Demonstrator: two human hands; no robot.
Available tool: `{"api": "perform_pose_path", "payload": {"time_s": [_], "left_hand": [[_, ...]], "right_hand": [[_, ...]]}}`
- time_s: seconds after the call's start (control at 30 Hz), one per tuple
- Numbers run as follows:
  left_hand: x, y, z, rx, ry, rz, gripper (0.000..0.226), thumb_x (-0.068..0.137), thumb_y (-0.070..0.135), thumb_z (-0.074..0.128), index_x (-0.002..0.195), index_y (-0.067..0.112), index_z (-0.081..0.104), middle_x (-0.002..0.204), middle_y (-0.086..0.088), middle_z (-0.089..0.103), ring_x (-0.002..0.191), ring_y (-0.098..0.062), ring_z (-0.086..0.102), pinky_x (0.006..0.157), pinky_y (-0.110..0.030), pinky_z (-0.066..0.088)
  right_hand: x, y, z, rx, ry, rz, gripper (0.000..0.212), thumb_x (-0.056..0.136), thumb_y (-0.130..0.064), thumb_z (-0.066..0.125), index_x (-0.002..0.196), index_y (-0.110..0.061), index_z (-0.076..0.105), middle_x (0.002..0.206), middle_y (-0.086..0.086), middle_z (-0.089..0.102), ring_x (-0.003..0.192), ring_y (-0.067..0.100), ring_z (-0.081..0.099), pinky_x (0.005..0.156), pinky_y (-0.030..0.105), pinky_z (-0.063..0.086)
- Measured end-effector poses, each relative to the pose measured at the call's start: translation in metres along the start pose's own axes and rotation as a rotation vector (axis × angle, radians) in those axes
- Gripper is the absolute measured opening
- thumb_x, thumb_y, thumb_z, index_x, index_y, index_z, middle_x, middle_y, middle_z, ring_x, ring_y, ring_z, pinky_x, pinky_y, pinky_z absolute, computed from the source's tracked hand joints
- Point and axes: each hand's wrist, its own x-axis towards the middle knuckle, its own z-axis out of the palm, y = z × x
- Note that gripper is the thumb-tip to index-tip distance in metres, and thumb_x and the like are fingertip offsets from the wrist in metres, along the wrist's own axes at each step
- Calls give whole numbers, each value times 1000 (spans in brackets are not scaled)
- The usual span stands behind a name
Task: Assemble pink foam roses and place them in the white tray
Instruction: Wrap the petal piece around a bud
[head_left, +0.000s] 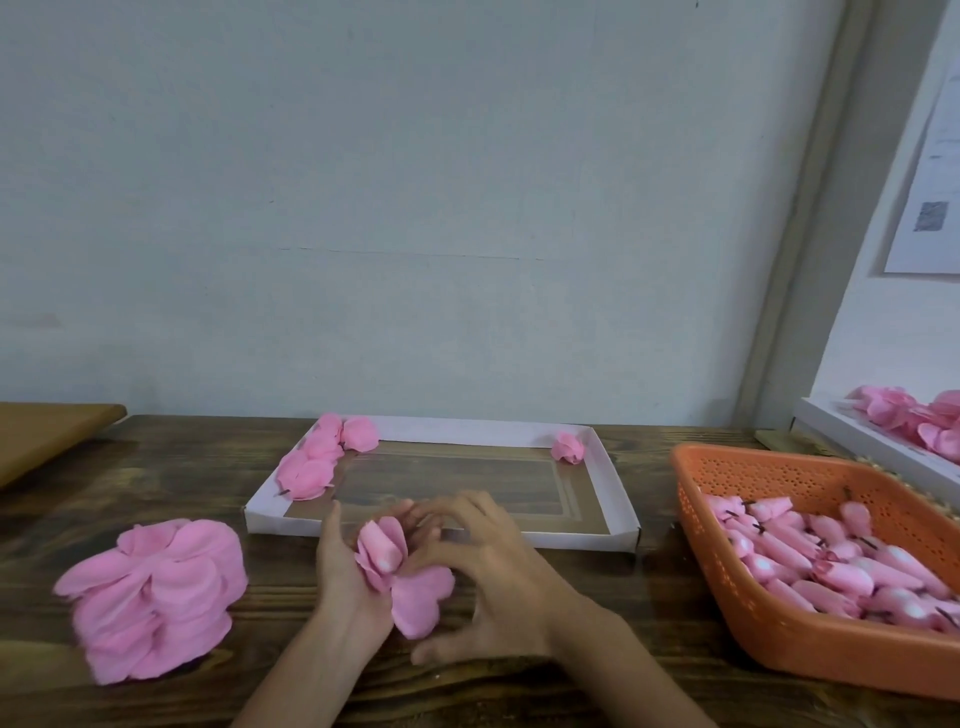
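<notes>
Left hand (345, 566) cups a half-built foam rose (382, 551), soft matte pink, rounded petals around a rolled bud. Right hand (488, 566) arches over it, motion-blurred, grip unclear. Both are just before the shallow white card tray (441, 535), which holds finished roses (311, 462). Floppy petal stack (156, 597) at left, perforated orange plastic basket (727, 467) of tapered buds (810, 551) at right, on a dark grained wooden table (182, 467).

Table (597, 675), set against the wall.
- Centre, rear: tray (571, 539). In its far left corner, a cluster of finished roses (317, 457); in its far right corner, a single rose (568, 448).
- Just before the tray: partly built rose (395, 566), held in the left hand (343, 571), with the right hand (483, 561) against its right side.
- Left front: petal stack (156, 597).
- Right: basket (779, 644), holding rolled buds (810, 561).
- Behind the basket: second tray (857, 441), holding loose petals (914, 415).
- Far left: board (47, 431).
</notes>
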Motion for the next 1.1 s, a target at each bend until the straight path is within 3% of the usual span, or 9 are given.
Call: {"api": "perform_pose_path", "payload": {"time_s": [0.07,0.13,0.2,0.27,0.43,0.63,0.77,0.9,1.1], "left_hand": [[1,2,-8,-92,52,-15,71,98,66,48,85,6,84,88,-18,79,82,-38,78,68,-50,63],[3,1,-17,-153,12,-26,72,94,71,50,78,10,85,87,-18,79,84,-39,78,58,-53,62],[2,0,-13,-197,-13,-31,69,91,71,55,76,11,85,86,-18,79,93,-39,74,58,-56,60],[-3,1,-7,-188,1,-50,63,88,69,61,85,10,82,86,-17,79,81,-38,78,58,-59,59],[-7,1,-1,-89,-17,-26,57,90,66,62,95,10,73,87,-17,77,69,-33,78,59,-46,63],[-12,4,1,-73,43,-25,59,92,68,59,87,11,73,82,-17,74,72,-33,74,65,-43,62],[-15,5,9,-131,11,-53,59,95,64,54,71,10,54,67,-12,52,65,-27,56,70,-37,48],[-13,3,7,-130,-37,-45,59,96,63,53,70,10,52,79,-13,59,74,-29,58,75,-40,47],[-10,0,3,-118,-40,-10,56,92,68,58,87,13,65,70,-9,70,56,-24,70,51,-30,58]], "right_hand": [[0,0,6,-85,-10,-24,51,77,-52,83,123,-37,67,156,-13,35,146,14,28,115,35,34],[2,-2,13,-159,61,-46,31,85,-42,77,114,-32,74,154,-11,41,143,16,33,108,40,42],[4,-4,18,-175,143,-63,21,93,-42,68,105,-29,78,147,-9,50,138,17,42,101,40,44],[6,-7,21,-133,206,-63,25,97,-46,62,103,-30,81,141,-8,56,131,17,48,99,37,44],[7,-14,27,-35,247,-24,23,99,-44,66,104,-30,82,128,-3,62,115,17,53,92,37,45],[5,-13,25,17,216,5,19,95,-40,73,104,-25,80,135,-2,54,127,15,46,103,34,41],[4,-14,20,74,224,43,15,93,-34,73,100,-21,78,132,-4,53,135,10,41,110,31,37],[3,-17,15,173,190,73,13,91,-27,76,101,-20,79,136,-3,50,142,9,36,115,32,34],[2,-19,16,190,154,64,14,88,-22,77,101,-19,80,141,-2,47,146,12,33,116,37,35]]}}
